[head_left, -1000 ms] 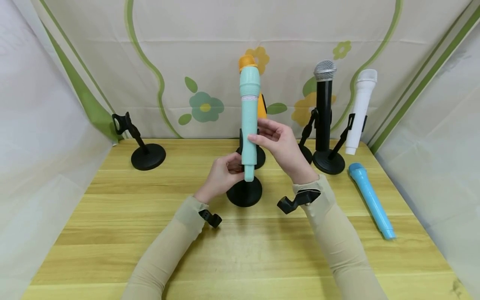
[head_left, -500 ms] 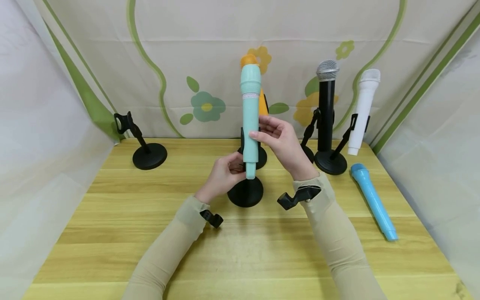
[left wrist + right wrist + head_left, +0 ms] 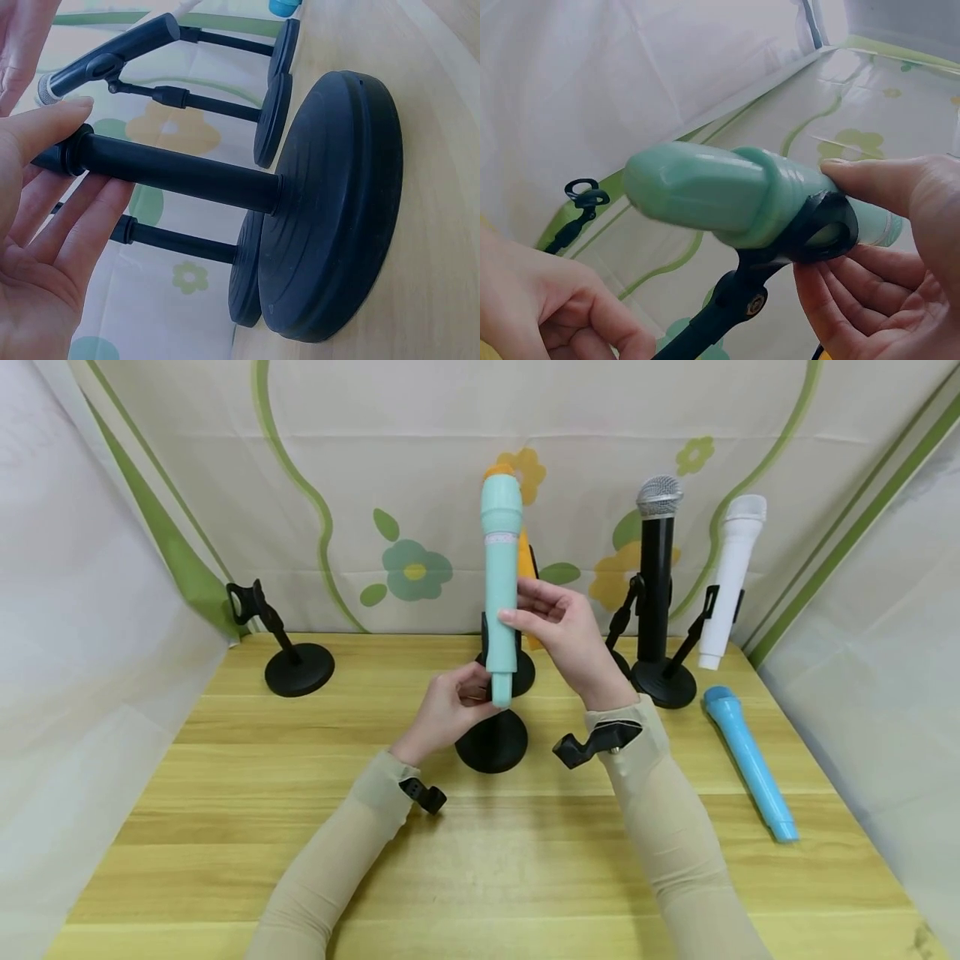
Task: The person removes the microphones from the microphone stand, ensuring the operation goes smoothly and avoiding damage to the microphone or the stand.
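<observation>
My right hand point(image 3: 558, 631) pinches a mint-green microphone point(image 3: 501, 568) between thumb and fingers. In the right wrist view, the black clip point(image 3: 821, 229) of a desk stand wraps round the microphone's body near its tail. My left hand point(image 3: 450, 706) grips the upper part of that stand's black pole point(image 3: 180, 176), just below the clip. The stand's round base point(image 3: 491, 743) rests on the table. Behind the mint microphone, an orange microphone point(image 3: 527, 560) shows partly, with the rest of it hidden.
A bare microphone stand point(image 3: 296, 668) is at the back left. At the back right, a black microphone point(image 3: 656, 585) with a silver head and a white microphone point(image 3: 729, 581) sit in stands. A blue microphone point(image 3: 752, 764) lies on the table point(image 3: 420, 893) at right.
The mint microphone has slid a little upward relative to its stand, with my right hand moving along. My left hand and the stand's base have stayed nearly in place.
</observation>
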A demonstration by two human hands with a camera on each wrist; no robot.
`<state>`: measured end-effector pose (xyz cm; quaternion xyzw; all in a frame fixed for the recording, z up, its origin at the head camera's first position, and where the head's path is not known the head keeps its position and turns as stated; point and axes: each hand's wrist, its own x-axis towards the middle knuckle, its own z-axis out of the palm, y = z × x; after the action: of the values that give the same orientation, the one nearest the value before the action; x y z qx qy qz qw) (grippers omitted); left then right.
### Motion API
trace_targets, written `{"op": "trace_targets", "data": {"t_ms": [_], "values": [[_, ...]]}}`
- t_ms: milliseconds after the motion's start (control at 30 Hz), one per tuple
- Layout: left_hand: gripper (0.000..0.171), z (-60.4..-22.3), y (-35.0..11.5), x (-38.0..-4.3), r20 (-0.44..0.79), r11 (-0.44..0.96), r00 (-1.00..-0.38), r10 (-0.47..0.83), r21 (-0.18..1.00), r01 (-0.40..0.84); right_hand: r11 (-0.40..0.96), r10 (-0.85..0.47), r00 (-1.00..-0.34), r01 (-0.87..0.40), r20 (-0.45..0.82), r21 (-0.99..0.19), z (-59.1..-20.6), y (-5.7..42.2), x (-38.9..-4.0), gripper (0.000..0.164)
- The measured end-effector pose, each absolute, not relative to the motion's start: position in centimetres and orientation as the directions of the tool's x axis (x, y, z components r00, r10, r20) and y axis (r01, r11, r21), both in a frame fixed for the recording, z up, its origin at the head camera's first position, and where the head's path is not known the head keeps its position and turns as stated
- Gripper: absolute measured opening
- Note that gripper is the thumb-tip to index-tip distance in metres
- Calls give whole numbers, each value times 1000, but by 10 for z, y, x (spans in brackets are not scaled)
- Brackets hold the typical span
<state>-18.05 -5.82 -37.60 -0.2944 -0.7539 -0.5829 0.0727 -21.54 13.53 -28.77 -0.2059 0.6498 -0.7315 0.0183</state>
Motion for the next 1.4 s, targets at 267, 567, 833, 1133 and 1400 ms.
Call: {"op": "trace_targets", "data": {"t_ms": [267,567,833,1133,1400], "values": [[28,-405,-59,-200,438,130,-826,354,852,507,-155,-285,-918,-239,275,-959,-284,134,-218,50],[26,-410,-61,-203,467,109,-812,351,841,530,-161,-277,-921,-235,272,-959,-281,132,-219,50],[26,-410,-61,-202,457,123,-817,352,843,525,-154,-264,-927,-231,265,-961,-277,133,-221,51],[25,-409,-60,-203,421,128,-837,350,863,488,-138,-233,-934,-244,271,-960,-272,134,-223,52],[24,-409,-60,-204,428,112,-831,355,863,492,-161,-201,-940,-245,275,-956,-267,131,-227,52]]}}
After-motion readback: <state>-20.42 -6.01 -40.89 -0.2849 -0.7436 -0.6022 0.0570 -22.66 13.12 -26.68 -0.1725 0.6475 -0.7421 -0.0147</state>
